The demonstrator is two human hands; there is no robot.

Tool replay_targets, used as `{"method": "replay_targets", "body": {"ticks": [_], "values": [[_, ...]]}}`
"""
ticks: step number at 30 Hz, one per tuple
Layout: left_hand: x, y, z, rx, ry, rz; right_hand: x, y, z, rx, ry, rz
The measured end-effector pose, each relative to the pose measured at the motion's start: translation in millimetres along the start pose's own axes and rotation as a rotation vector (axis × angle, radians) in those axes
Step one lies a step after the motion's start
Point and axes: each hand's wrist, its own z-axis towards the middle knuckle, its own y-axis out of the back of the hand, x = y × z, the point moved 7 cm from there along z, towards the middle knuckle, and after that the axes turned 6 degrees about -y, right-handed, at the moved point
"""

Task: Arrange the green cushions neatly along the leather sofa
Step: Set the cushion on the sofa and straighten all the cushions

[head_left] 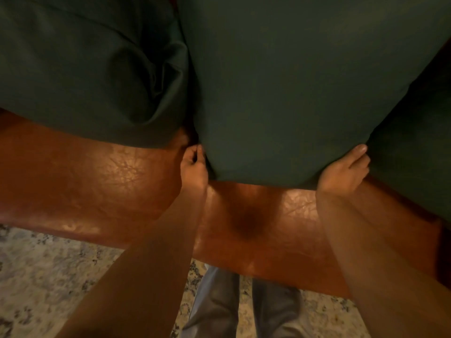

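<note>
While both arms reach over the leather sofa (102,181), I see the middle green cushion (280,93) standing on the seat between the two grips. My left hand (194,167) pinches its lower left corner with curled fingers; my right hand (344,174) holds the lower right corner, thumb on the front face (its fingers are hidden behind). Another green cushion (85,69) touches it on the left, and a third (419,147) overlaps on the right.
</note>
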Motion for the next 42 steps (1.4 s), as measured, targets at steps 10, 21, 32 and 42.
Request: {"method": "replay_targets", "body": {"ticks": [10, 21, 32, 42], "values": [[-28, -2, -14, -0.126, 0.025, -0.063, 20, 5, 5, 0.036, 0.175, 0.111], [-64, -3, -1, -0.184, -0.028, -0.091, 45, 10, 12, 0.055, 0.125, 0.241], [-109, -20, 5, -0.187, -0.189, 0.012, 99, 4, 12, 0.062, 0.098, 0.36], [-166, -48, 7, 0.012, -0.297, 0.165, 126, 33, 30, 0.06, 0.149, 0.399]]}}
